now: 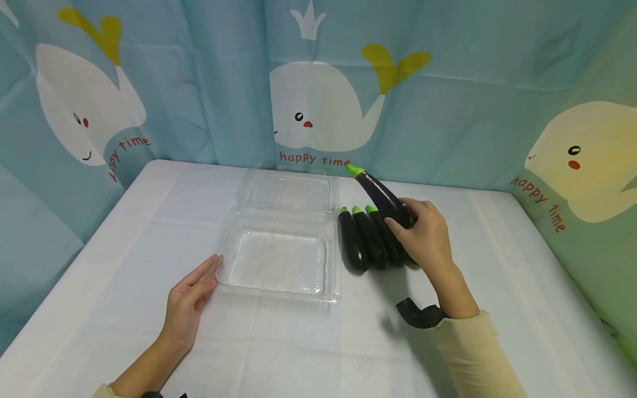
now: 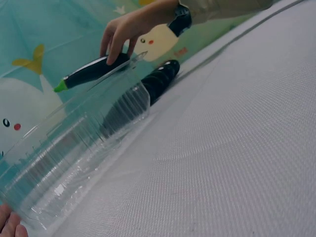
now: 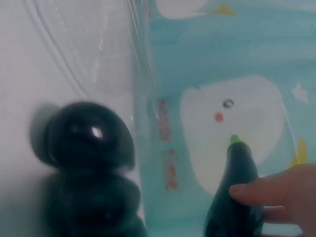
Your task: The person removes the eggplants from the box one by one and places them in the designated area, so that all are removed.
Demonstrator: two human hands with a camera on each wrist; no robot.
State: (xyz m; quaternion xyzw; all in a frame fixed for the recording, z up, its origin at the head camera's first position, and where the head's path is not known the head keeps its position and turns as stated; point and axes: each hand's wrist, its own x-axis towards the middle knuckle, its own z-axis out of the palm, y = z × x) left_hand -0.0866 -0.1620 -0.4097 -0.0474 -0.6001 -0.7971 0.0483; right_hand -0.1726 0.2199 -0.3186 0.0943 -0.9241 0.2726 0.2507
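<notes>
My right hand (image 1: 425, 232) grips an eggplant (image 1: 380, 196) near its thick end and holds it above the table, its green stem pointing up and to the left. Under that hand, several more dark eggplants (image 1: 353, 243) lie side by side, partly hidden by it. A clear plastic clamshell container (image 1: 278, 293) stands to their left, its lid (image 1: 286, 190) folded back toward the curtain. Along the container's left side, the fairly straight fingers of my left hand (image 1: 186, 304) touch the rim. Only fingertips (image 2: 9, 222) of this hand show in the left wrist view.
A white cloth (image 1: 278, 348) covers the table. Behind it and at both sides hangs a blue-green curtain (image 1: 224, 83) printed with white whales. A black strap (image 1: 420, 314) sits on the right wrist, below the sleeve.
</notes>
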